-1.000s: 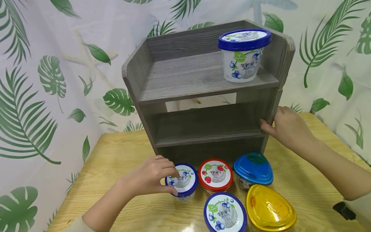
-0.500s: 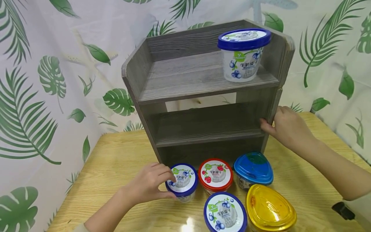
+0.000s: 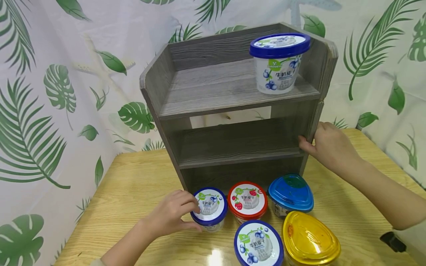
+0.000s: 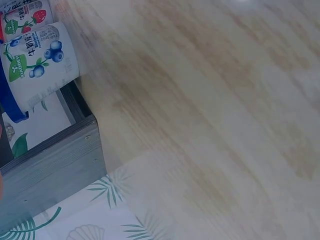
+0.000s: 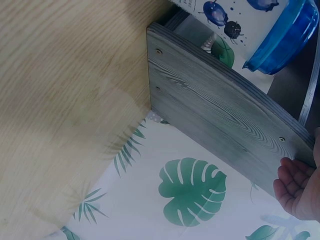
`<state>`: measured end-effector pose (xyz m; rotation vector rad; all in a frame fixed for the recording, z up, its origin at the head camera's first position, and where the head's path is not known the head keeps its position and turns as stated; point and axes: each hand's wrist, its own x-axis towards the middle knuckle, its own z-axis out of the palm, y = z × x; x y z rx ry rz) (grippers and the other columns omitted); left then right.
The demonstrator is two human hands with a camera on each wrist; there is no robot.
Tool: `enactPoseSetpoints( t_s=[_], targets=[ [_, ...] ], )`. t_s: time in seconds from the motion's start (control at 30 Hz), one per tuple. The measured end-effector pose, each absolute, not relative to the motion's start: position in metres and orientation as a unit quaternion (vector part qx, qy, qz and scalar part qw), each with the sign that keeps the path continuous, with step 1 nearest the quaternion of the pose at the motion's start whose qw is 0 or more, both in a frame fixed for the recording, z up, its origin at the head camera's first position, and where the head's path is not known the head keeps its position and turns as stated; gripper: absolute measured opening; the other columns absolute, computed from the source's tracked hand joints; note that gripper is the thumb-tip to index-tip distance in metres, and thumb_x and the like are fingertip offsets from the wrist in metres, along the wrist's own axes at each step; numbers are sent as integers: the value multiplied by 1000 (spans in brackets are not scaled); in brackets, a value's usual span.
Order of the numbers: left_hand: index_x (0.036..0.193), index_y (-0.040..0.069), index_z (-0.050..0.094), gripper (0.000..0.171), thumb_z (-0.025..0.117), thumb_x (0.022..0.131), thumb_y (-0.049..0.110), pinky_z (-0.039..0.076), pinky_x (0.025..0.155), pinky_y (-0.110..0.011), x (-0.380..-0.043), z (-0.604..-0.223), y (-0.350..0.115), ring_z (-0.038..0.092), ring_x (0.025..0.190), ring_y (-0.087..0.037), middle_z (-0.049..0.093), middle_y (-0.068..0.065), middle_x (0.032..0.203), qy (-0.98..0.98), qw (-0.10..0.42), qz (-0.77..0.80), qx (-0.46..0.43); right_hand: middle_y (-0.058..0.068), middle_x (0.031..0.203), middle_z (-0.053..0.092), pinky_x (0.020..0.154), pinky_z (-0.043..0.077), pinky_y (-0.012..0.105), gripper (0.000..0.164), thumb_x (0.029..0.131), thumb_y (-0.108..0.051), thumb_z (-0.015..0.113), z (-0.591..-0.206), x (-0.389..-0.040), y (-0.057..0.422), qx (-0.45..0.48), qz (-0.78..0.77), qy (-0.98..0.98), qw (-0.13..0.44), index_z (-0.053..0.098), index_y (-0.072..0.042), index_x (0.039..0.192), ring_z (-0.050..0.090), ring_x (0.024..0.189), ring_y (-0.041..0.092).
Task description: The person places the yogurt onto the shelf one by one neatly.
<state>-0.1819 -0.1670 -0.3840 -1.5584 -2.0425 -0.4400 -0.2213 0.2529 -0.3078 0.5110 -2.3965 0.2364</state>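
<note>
My left hand (image 3: 174, 213) is at the left side of a round tub (image 3: 209, 205) with a blue lid and blueberry print, fingertips right by the lid's rim and thumb stretched out in front. In the left wrist view that blueberry tub (image 4: 42, 62) stands before the shelf, and only a sliver of the hand shows. My right hand (image 3: 332, 146) grips the right side panel of the grey wooden shelf (image 3: 233, 138), thumb at the inner side and fingers outside. In the right wrist view the right hand (image 5: 302, 190) has its fingers curled against the shelf panel (image 5: 215, 95).
A red-lidded strawberry tub (image 3: 247, 201), a blue-lidded triangular tub (image 3: 291, 194), a yellow-lidded one (image 3: 311, 240) and another blueberry tub (image 3: 259, 244) stand on the wooden table (image 3: 139, 173). One larger blueberry tub (image 3: 279, 64) sits on the top shelf at right. Leaf-print cloth hangs behind.
My left hand has drawn back slightly to the left and down, uncovering more of the blueberry tub's lid. The right hand stays at the shelf panel.
</note>
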Motion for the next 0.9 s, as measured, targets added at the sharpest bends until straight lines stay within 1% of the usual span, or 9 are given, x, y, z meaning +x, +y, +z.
enactPoseSetpoints(
  t_s=[0.27,0.47,0.67,0.9],
  targets=[
    [83,14,61,46,87,57,41,49,73,-24,-183,-393,-168,58,79,-9,60,5,86,-750,263,-178,-580,22,72,59,58,50,50,31,78,-15,70,-309,-222,254,195,92,-917,335,53,6,92,56,65,37],
    [85,14,62,42,87,60,38,49,76,-24,-185,-397,-167,58,79,-10,60,4,86,-722,260,-197,-611,22,72,58,58,50,50,30,78,-15,70,-308,-221,254,194,93,-918,334,53,6,91,56,66,38],
    [86,13,63,43,87,60,37,49,75,-25,-186,-400,-167,58,79,-10,61,4,87,-713,267,-202,-616,20,69,57,56,49,49,30,77,-15,70,-307,-220,253,197,90,-916,337,53,6,88,55,63,36],
    [84,12,62,41,86,61,36,49,74,-21,-186,-404,-164,58,77,-10,61,3,86,-706,274,-206,-619,17,67,56,55,48,47,28,78,-16,71,-307,-219,253,190,95,-922,324,54,5,87,53,62,34]
  ],
)
